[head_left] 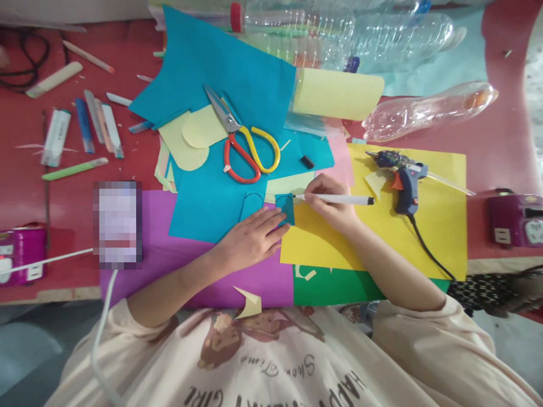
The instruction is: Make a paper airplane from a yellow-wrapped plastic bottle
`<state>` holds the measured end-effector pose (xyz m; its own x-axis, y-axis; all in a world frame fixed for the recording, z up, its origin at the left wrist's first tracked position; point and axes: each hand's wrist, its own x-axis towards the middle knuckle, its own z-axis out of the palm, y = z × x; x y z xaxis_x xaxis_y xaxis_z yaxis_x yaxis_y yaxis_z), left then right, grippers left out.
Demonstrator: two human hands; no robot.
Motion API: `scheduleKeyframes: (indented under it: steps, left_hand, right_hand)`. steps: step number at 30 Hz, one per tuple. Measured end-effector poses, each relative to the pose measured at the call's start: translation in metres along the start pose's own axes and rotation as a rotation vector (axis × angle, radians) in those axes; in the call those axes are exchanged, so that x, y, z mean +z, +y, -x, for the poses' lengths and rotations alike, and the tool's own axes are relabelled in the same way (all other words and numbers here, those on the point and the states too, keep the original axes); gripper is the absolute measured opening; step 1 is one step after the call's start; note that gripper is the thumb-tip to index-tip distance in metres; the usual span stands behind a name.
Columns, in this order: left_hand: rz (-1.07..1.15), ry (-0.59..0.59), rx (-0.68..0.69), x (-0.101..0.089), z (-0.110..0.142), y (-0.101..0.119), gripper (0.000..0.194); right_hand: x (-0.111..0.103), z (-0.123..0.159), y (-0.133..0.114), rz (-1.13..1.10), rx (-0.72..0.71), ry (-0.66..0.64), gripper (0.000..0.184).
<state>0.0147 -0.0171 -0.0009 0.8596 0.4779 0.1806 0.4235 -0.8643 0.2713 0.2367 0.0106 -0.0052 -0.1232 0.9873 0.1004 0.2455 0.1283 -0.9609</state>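
My right hand [333,200] grips a white marker [345,199] with a black end, its tip at the edge of a small blue paper piece [289,210]. A dark curved line runs across that piece. My left hand [254,234] lies flat with fingers stretched out, pressing on the blue piece. A similar arc is drawn on blue paper [251,204] just above the left hand. Beyond the hands, scissors [240,135] with one red and one yellow handle lie on a large blue sheet [207,198]. A small black cap [307,162] rests near the right hand.
On the right, a glue gun [405,181] lies on a yellow sheet [436,226], its cord running to the table edge. Clear plastic bottles [428,113] fill the back. Loose markers [85,124] and a phone [117,223] with a white cable are on the left.
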Motion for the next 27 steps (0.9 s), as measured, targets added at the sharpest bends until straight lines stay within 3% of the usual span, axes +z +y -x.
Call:
scheduleKeyframes:
  steps: [3,6,11,15,20,24,27]
  left_hand:
    - [0.023,0.069,-0.009,-0.006,0.002,-0.009,0.03]
    - [0.034,0.11,-0.13,-0.018,0.006,-0.026,0.033]
    - [0.079,-0.043,-0.356,-0.038,0.012,-0.054,0.045]
    - [0.109,-0.141,-0.354,-0.041,0.012,-0.059,0.056]
    - [0.109,-0.189,-0.32,-0.037,0.012,-0.057,0.067]
    - [0.087,-0.216,-0.337,-0.037,0.011,-0.057,0.067]
    - [0.096,-0.189,-0.341,-0.036,0.011,-0.056,0.059]
  right_hand:
    - [-0.001,-0.001,0.001,0.083,-0.015,0.039,0.013]
    - [-0.007,-0.002,0.001,0.215,-0.079,0.053,0.014]
    - [-0.031,0.004,-0.003,0.564,-0.23,-0.061,0.016]
    - [-0.048,0.019,0.001,0.808,-0.32,-0.115,0.027]
    - [-0.066,0.034,0.009,0.958,-0.378,-0.187,0.043]
    - [-0.071,0.036,0.005,0.975,-0.362,-0.168,0.04]
    - [-0.06,0.032,-0.004,0.847,-0.332,-0.077,0.033]
